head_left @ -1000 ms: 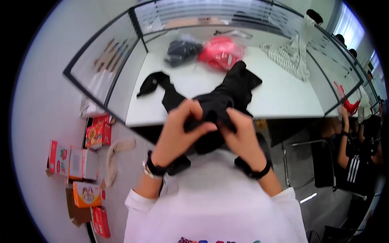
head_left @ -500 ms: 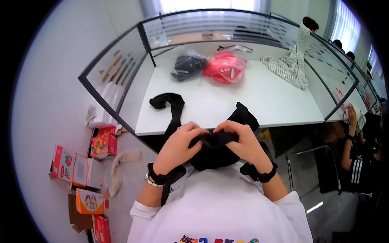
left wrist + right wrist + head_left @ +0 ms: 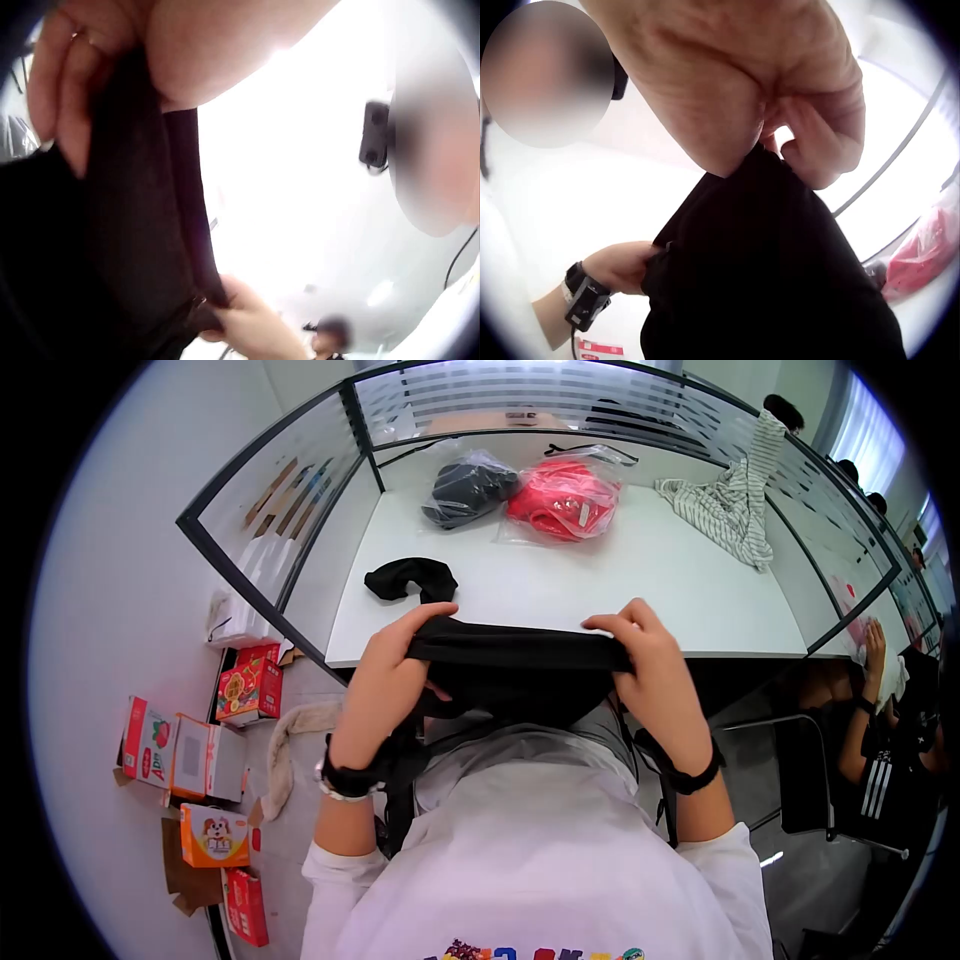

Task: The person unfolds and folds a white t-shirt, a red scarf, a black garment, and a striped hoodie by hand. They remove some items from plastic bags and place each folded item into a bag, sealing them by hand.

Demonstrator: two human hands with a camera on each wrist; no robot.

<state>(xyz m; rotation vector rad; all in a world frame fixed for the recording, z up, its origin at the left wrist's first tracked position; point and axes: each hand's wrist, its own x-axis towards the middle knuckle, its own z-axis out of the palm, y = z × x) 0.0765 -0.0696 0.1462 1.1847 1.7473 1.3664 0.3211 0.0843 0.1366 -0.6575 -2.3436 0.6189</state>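
A black garment (image 3: 515, 660) is stretched flat between both hands, just in front of the white desk's near edge (image 3: 560, 645). My left hand (image 3: 395, 655) pinches its left end, and my right hand (image 3: 640, 650) pinches its right end. The left wrist view shows the dark cloth (image 3: 127, 247) running under my curled fingers (image 3: 64, 82). In the right wrist view the black cloth (image 3: 765, 262) hangs from my pinching fingers (image 3: 810, 142), with my other hand (image 3: 622, 266) gripping its far end. A second black piece (image 3: 410, 577) lies on the desk at the left.
A bagged dark garment (image 3: 465, 490) and a bagged red garment (image 3: 565, 500) lie at the back of the desk. A striped cloth (image 3: 725, 505) hangs over the right partition. Colourful boxes (image 3: 190, 760) litter the floor at left. Another person (image 3: 890, 760) sits to the right.
My hands have moved apart, pulling the bunched black garment out into a wide flat band. The garment has come up off the desk edge.
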